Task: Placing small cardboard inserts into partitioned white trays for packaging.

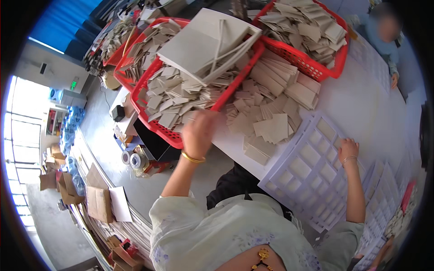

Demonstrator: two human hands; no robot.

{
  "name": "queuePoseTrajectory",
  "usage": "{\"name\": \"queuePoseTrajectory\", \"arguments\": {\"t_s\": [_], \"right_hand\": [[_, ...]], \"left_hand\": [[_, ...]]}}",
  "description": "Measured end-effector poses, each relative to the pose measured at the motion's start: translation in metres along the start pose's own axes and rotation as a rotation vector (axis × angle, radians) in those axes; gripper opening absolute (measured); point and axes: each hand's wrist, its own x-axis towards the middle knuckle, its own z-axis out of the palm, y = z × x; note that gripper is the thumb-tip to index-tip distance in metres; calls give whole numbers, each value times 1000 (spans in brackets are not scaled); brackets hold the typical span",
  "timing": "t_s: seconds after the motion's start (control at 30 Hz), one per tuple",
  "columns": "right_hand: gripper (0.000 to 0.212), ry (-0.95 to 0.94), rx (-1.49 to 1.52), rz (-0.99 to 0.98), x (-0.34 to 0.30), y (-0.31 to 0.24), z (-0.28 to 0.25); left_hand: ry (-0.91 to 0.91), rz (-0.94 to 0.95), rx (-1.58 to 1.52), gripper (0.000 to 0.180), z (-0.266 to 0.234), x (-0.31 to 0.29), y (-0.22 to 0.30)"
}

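Observation:
My left hand (199, 133), with a gold bangle at the wrist, is at the near rim of a red plastic basket (165, 134). Its fingers are smeared by motion, so I cannot see whether they hold anything. Many small grey-beige cardboard pieces (174, 97) fill that basket. My right hand (349, 151) rests with fingers spread at the far right edge of a pale lilac plastic grid sheet (312, 158). Pale pieces show in several of its openings. A loose heap of cardboard pieces (271, 126) lies on the white table between my hands.
A stack of larger grey boards (203, 40) lies across the basket. Another red basket of pieces (332, 74) stands at the back right. More grid sheets (379, 194) lie at right. Across the table is another person (382, 40). Cardboard boxes (98, 204) stand at far left.

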Motion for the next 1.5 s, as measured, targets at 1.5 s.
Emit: {"name": "queuePoseTrajectory", "arguments": {"t_s": [1.5], "right_hand": [[13,521,1774,-191,15,-207,-76]], "left_hand": [[-177,142,-452,37,50,-17,46]]}}
